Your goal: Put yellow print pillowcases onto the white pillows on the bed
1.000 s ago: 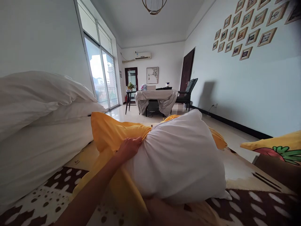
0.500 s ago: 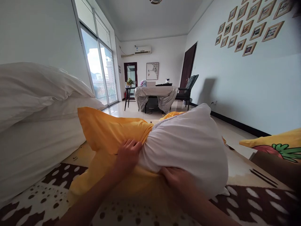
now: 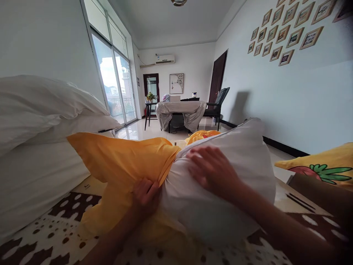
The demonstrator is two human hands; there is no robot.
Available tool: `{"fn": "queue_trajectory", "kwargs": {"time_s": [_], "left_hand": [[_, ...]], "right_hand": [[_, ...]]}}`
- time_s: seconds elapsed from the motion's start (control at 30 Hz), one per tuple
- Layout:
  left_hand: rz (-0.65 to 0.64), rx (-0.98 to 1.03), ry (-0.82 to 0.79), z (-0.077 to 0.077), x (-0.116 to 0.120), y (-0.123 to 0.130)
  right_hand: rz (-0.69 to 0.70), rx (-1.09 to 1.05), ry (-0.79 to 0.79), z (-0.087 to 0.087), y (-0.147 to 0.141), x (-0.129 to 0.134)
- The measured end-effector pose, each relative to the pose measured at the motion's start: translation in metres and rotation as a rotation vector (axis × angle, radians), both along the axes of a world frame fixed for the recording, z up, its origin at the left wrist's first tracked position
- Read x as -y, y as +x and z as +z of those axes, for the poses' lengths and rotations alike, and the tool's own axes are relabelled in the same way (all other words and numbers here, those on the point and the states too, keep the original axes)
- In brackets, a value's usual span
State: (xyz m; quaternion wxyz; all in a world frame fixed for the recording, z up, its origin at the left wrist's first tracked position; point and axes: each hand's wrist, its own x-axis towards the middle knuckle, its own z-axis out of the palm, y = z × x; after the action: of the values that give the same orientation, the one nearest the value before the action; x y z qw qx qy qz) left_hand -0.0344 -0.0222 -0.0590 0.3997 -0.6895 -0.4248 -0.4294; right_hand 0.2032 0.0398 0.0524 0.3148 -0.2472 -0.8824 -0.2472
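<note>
A white pillow [image 3: 245,147] lies partly inside a yellow pillowcase [image 3: 116,156], its right part bare. My left hand [image 3: 146,195] is closed on the pillowcase's bunched edge, where the yellow cloth meets the pillow. Over the upper face of the pillow is my right hand [image 3: 211,169], slightly blurred, with its fingers stretched out towards the pillowcase opening. Whether its fingertips press on the pillow is hard to make out. The stretch of pillow within the case is hidden.
White bedding [image 3: 41,110] is piled high on the left. A yellow pillow with a printed pattern [image 3: 331,165] sits at the right on a brown box-like surface. Orange cloth [image 3: 204,136] lies behind the pillow. A spotted brown-and-white cover [image 3: 49,228] spreads underneath; a covered table [image 3: 180,106] stands farther back.
My right hand has moved from the pillow's lower front edge up onto its upper face. My left hand has shifted slightly down, and the pillowcase's free corner has spread to the left.
</note>
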Motion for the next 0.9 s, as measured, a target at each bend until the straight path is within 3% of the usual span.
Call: {"fn": "queue_trajectory", "kwargs": {"time_s": [0.1,0.2,0.37,0.47,0.57,0.73,0.9], "left_hand": [[-0.044,-0.033,0.036,0.003,0.015,0.006],[-0.108,-0.114,0.055,0.006,0.025,0.012],[-0.185,-0.178,0.121,0.005,0.031,0.021],[-0.195,-0.192,0.097,-0.004,0.038,0.020],[-0.153,-0.148,0.066,-0.015,0.046,0.012],[-0.159,-0.200,0.015,-0.030,0.058,-0.007],[-0.081,-0.381,-0.078,-0.030,0.071,-0.009]], "right_hand": [[-0.079,0.053,-0.077,0.022,0.015,-0.036],[-0.078,0.171,-0.257,0.024,0.017,-0.056],[-0.093,0.363,-0.474,0.024,-0.010,-0.049],[-0.106,0.478,-0.550,0.030,-0.028,-0.042],[-0.028,0.522,-0.604,0.033,-0.037,-0.037],[-0.047,0.414,-0.506,0.037,-0.027,-0.021],[-0.121,0.337,-0.334,0.063,-0.010,0.011]]}}
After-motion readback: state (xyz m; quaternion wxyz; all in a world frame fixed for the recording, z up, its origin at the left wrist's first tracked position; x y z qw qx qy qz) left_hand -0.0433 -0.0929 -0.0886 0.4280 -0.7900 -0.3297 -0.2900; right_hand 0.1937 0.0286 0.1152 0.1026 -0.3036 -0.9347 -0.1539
